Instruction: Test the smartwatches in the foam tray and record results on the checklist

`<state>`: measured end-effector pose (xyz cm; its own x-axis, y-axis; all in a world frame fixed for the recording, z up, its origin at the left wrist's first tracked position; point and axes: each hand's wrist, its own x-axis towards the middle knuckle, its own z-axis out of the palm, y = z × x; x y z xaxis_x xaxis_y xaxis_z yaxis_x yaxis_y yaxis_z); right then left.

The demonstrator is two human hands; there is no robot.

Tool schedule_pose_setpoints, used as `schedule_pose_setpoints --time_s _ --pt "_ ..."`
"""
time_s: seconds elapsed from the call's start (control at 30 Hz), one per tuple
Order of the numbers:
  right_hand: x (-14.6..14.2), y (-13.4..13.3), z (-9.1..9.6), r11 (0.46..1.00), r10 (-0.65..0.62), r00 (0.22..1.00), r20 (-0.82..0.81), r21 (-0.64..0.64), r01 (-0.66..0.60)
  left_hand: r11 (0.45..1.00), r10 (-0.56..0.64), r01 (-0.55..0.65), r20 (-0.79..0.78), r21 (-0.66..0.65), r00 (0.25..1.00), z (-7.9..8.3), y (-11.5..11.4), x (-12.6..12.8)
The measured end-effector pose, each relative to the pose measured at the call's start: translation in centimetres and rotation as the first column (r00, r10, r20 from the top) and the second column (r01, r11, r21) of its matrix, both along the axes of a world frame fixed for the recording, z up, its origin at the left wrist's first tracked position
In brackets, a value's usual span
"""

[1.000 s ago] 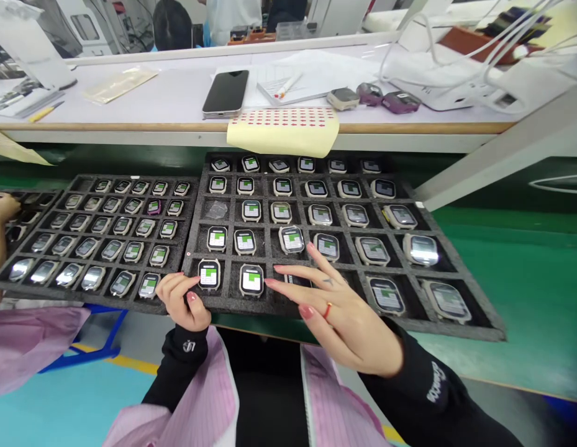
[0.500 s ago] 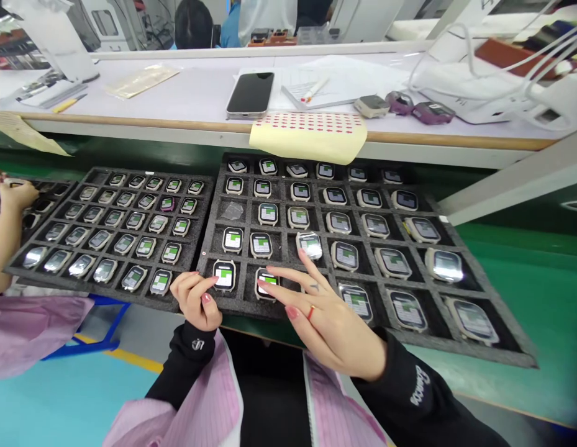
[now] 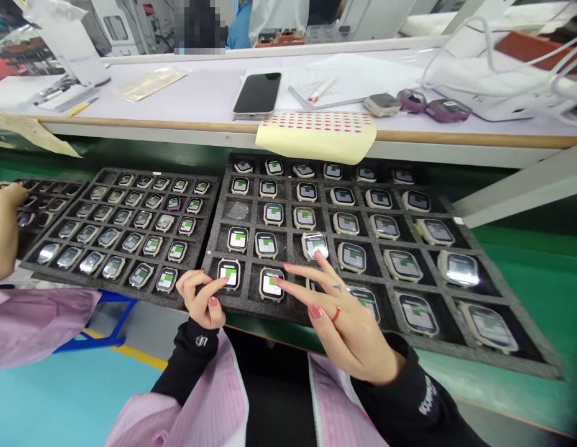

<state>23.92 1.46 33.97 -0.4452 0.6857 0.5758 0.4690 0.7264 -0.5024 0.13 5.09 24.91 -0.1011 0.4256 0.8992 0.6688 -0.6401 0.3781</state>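
Note:
My left hand [image 3: 203, 302] is at the near edge of a black foam tray [image 3: 546, 366] of smartwatches. Its index finger reaches onto the lit white-and-green screen of a smartwatch [image 3: 229, 273] in the front left compartment; the other fingers are curled and hold nothing. With fingers spread, my right hand [image 3: 358, 335] hovers over the front row. Its index fingertip is at the right part of the neighbouring watch's screen [image 3: 269, 285]. Another finger overlaps a watch [image 3: 311, 245] one row behind; contact there is unclear. This hand partly covers a front-row watch [image 3: 313, 285].
A second watch tray [image 3: 176, 298] lies left, beyond it another person's hand [image 3: 11, 195] at a further tray. The shelf above carries a phone [image 3: 258, 93], papers, a pen and several dark watches [image 3: 449, 110]. A yellow sticker sheet [image 3: 316, 139] hangs over its edge.
The view has turned slightly left. My left index fingertip has slid from the watch screen's left side toward its middle. My right hand has shifted right, its index fingertip moving across the screen.

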Motion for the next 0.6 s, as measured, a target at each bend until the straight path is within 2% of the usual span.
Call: schedule_pose_setpoints --time_s 0.3,0.6 --pt "0.11 -0.10 -0.06 0.999 0.019 0.999 -0.031 0.026 -0.019 1.000 -0.007 0.007 -0.008 -0.014 1.000 0.09 -0.11 -0.20" --pt "-0.07 0.00 0.15 0.999 0.031 0.999 0.037 0.029 -0.032 0.999 -0.037 0.035 -0.050 -0.033 0.998 0.39 -0.46 -0.93"
